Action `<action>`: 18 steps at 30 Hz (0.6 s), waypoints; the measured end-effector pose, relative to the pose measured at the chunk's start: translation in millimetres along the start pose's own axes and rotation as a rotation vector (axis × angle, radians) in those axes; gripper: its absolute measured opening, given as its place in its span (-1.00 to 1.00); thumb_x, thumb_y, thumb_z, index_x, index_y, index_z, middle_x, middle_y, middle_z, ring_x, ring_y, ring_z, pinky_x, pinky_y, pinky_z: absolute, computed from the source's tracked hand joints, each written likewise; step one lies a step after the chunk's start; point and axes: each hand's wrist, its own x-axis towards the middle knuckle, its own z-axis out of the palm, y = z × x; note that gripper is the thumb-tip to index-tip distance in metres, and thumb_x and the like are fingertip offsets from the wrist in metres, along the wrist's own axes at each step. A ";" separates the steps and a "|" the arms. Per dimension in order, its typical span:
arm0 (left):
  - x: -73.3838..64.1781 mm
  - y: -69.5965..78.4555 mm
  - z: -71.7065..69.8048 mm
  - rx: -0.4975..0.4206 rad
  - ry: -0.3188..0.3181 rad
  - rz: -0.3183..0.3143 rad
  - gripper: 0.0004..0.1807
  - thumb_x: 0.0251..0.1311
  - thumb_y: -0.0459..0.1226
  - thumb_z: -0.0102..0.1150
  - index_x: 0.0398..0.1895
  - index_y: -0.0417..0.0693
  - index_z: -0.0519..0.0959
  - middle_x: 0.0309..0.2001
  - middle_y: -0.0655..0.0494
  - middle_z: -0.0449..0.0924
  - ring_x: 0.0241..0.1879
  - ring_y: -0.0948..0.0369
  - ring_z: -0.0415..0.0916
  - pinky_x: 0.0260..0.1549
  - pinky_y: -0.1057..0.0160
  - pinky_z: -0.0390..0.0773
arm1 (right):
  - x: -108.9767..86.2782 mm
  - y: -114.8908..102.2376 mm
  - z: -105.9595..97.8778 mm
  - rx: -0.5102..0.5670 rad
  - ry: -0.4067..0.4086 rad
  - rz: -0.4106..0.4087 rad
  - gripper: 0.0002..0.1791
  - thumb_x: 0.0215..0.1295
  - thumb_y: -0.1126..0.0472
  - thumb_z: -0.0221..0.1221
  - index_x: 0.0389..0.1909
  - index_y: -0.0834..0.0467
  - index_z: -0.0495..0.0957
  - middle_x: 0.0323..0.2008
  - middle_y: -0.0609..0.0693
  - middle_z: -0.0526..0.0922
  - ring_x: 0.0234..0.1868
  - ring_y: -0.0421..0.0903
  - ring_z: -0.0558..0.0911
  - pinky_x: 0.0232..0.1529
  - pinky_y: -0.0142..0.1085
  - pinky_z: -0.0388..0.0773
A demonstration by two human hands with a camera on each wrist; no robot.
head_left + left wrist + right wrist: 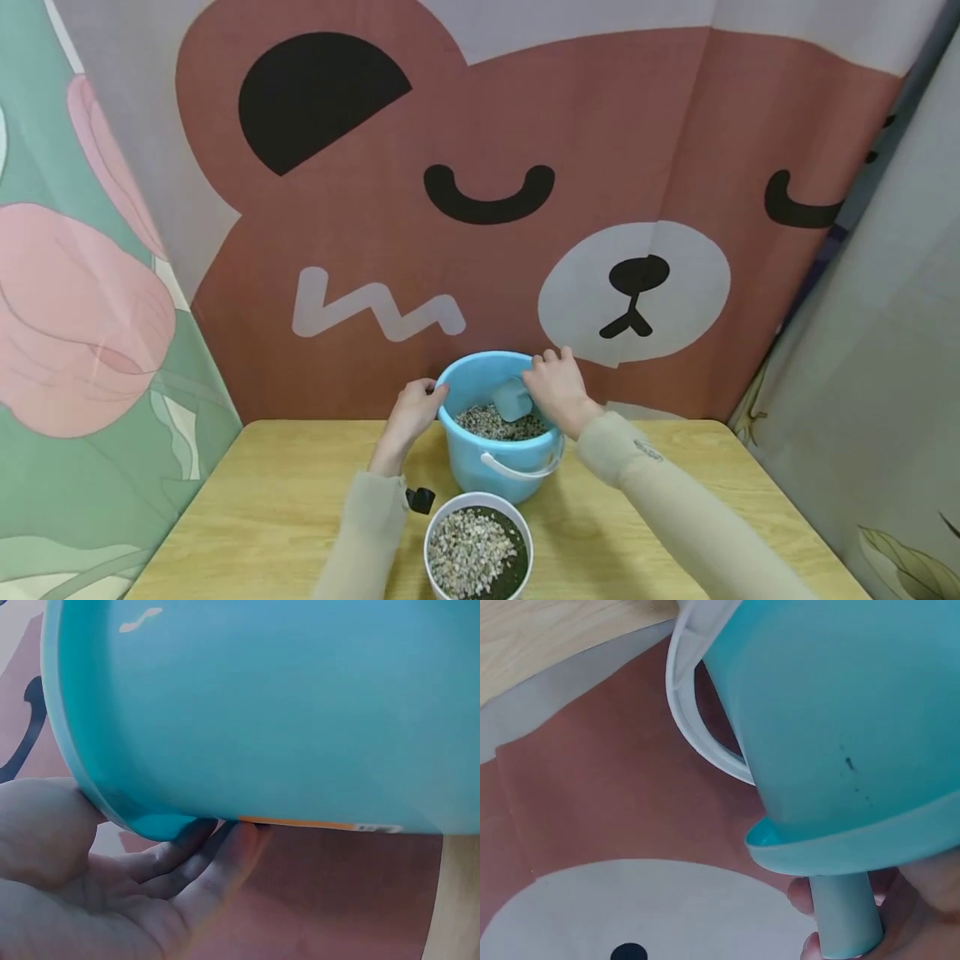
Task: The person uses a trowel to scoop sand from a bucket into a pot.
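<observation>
A light blue bucket (pixel 476 467) with a white handle (pixel 517 472) stands on the table, partly filled with small grey-brown gravel (pixel 491 425). My left hand (pixel 412 412) holds its rim on the left side, thumb at the rim and fingers against the outer wall in the left wrist view. On the right, my right hand (pixel 562 392) grips the handle of a light blue scoop (pixel 513 400), whose blade is inside the bucket over the gravel. The right wrist view shows the scoop handle (pixel 846 915) sticking out past the bucket rim, with fingers around it.
In front of the bucket stands a white pot (pixel 530 542) holding dark soil, partly covered by pale pebbles (pixel 467 552). The wooden table (pixel 300 500) ends at a bear-print curtain (pixel 360 225) behind the bucket. More curtains hang at both sides.
</observation>
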 end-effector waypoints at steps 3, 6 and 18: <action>-1.7 -4.4 4.7 -0.012 0.029 0.027 -0.61 0.41 -0.05 0.01 -0.13 -0.23 0.58 -0.52 0.04 0.47 -0.46 0.15 0.42 -0.44 0.22 0.39 | -4.2 1.0 1.9 0.002 0.004 0.009 -0.86 0.28 0.29 0.28 -0.25 -0.03 0.71 -0.34 0.04 0.58 -0.33 0.03 0.41 -0.14 0.02 0.35; -5.3 -9.7 8.8 -0.033 0.060 0.057 -0.60 0.41 -0.04 0.02 -0.23 -0.23 0.59 -0.55 0.05 0.46 -0.49 0.15 0.42 -0.48 0.23 0.38 | -6.3 -2.3 4.2 0.012 -0.010 0.002 -0.86 0.29 0.28 0.27 -0.28 -0.04 0.71 -0.34 0.02 0.60 -0.36 0.01 0.39 -0.16 0.01 0.35; -3.1 -11.6 9.2 -0.042 0.069 0.075 -0.57 0.41 -0.02 0.02 -0.09 -0.24 0.59 -0.44 0.04 0.55 -0.35 0.06 0.51 -0.42 0.22 0.44 | 0.0 -8.6 5.5 0.125 -0.020 -0.038 -0.71 0.26 0.31 0.29 -0.60 -0.08 0.59 -0.45 -0.11 0.60 -0.40 -0.09 0.42 -0.27 -0.12 0.31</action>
